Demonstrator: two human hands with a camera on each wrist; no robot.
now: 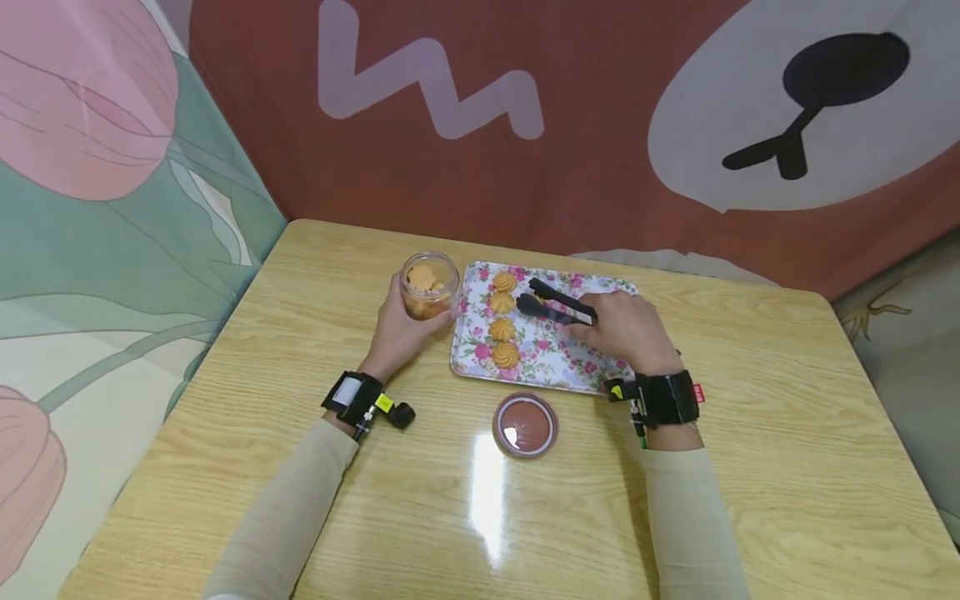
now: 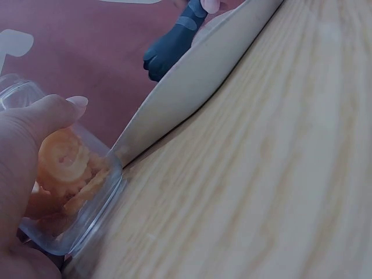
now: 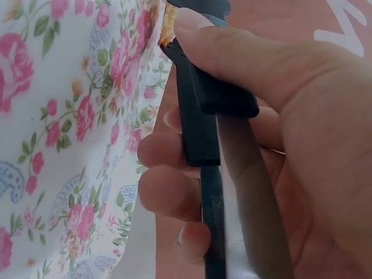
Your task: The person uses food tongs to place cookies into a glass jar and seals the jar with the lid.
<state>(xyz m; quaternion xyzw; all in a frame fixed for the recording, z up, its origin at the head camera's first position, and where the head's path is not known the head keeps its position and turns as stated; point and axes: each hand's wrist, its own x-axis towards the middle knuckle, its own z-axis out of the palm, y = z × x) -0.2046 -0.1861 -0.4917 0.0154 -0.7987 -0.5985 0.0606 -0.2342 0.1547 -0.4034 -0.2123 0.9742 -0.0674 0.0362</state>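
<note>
My left hand (image 1: pixel 397 335) grips a clear jar (image 1: pixel 429 307) of cookies left of the floral tray (image 1: pixel 558 371); the left wrist view shows the thumb of that hand (image 2: pixel 23 157) across the jar, with swirled cookies (image 2: pixel 63 158) behind its wall. Several round cookies (image 1: pixel 506 356) form a column along the tray's left side. Above the tray, my right hand (image 1: pixel 626 329) holds black tongs (image 1: pixel 564 298), tips pointing left. In the right wrist view, fingers of the hand (image 3: pixel 302 116) wrap the tongs (image 3: pixel 195 110), and part of a cookie (image 3: pixel 168 26) shows beside the tips, mostly hidden.
A round brownish-red lid (image 1: pixel 526 425) lies on the wooden table (image 1: pixel 420 517), just in front of the tray. Printed cloth (image 1: pixel 450 183) hangs behind the table's back edge and along its left side.
</note>
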